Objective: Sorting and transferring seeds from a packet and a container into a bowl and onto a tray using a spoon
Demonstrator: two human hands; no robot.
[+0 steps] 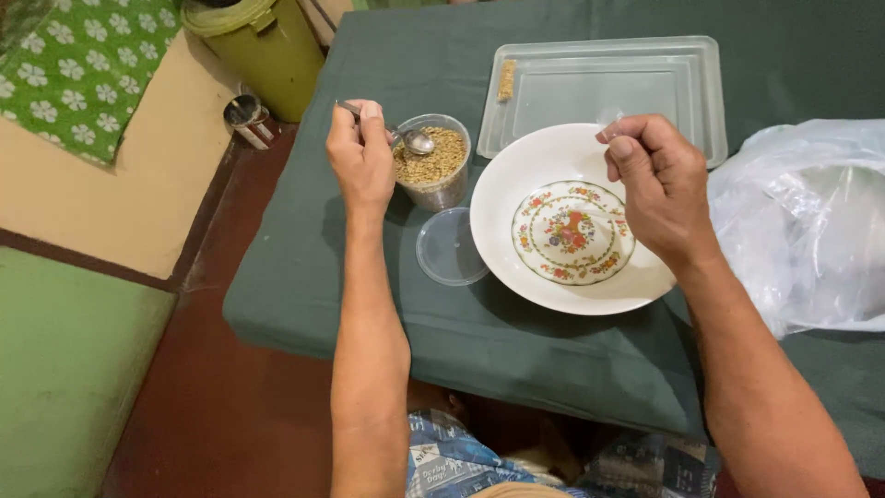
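On green-clothed surface (304, 304): one clear plastic grain cup (433, 161), one white floral plate (572, 221), one clear tray (604, 88). Left hand (361, 152) grip pinches small metal spoon (406, 136) over cup; right hand (659, 180) half-curled, grip contents unclear.

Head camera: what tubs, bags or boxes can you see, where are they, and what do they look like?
Tub: by the left hand, which holds a spoon over it; round, clear, full of tan grain.
Lid: flat on the cloth before the tub; round, clear.
Tray: behind the plate; rectangular, clear plastic.
Bag: at the right; crumpled, see-through white.
Bin: on the floor, top left; olive green.
No labels or screens show.
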